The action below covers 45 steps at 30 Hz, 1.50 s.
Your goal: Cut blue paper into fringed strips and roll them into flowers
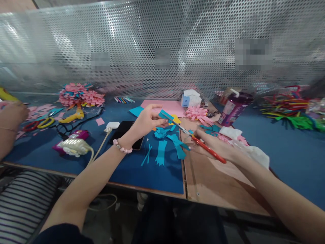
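My left hand [151, 120], with a beaded bracelet at its wrist, pinches a small piece of blue paper [166, 116] above the table. Red-handled scissors [208, 149] are in my right hand [209, 142], their blades pointing left and reaching the paper's lower right edge. Below the hands lie a curled blue paper flower [161, 132], a fringed blue strip [161, 153], thin blue slivers [146, 155] and more blue pieces [177, 145]. A pink sheet [164, 106] and a yellow piece [175, 119] lie behind.
A dark phone [138, 144], white charger [112, 126] and cable are at left. Behind stand a tissue pack [191, 99], pink paper flower [197, 114] and purple bottle [235, 107]. Another person's hand [12, 118] is far left, near scissors [45, 122]. Coloured pipe cleaners [291, 108] lie right.
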### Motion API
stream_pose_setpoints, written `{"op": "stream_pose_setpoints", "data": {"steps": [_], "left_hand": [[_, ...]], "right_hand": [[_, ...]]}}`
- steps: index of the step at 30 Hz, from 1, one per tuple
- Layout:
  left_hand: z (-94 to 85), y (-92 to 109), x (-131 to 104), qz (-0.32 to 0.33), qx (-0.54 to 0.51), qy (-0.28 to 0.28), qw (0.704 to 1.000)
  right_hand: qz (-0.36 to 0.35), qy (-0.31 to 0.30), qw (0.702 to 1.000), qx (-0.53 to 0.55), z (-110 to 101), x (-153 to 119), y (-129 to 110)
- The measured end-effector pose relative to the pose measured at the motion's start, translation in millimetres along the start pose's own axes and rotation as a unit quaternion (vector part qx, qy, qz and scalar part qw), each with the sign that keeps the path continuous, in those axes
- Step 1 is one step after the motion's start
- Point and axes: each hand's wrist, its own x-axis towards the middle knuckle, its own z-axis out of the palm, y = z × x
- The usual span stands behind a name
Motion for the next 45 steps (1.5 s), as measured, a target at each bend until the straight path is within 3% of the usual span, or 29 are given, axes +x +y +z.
{"op": "stream_pose_setpoints", "data": {"steps": [10,25,30,34,37,40,45], "left_hand": [[2.5,-5,1,-0.006,-0.007,-0.020,1.000],[4.4,-18,8,-0.022,-0.021,-0.023,0.999],[-22.3,-44,24,-0.071,0.097,-0.021,0.993],[-44.6,-70,34,-0.114,0.285,-0.026,0.951],[-48.7,-83,36,-0.116,0.354,-0.016,0.928],[-45.4,-87,34,-0.113,0.383,-0.008,0.917],[-39.6,-81,29,-0.097,0.437,-0.011,0.894]], "right_hand": [[0.001,0.005,1.000,-0.013,7,2,-2],[0.024,0.095,0.991,-0.091,17,15,13],[0.141,0.119,0.969,-0.165,8,16,25],[0.245,0.114,0.928,-0.255,2,16,41],[0.300,0.087,0.908,-0.279,1,15,50],[0.304,0.041,0.909,-0.282,-1,12,54],[0.231,0.006,0.916,-0.329,-14,3,46]]}}
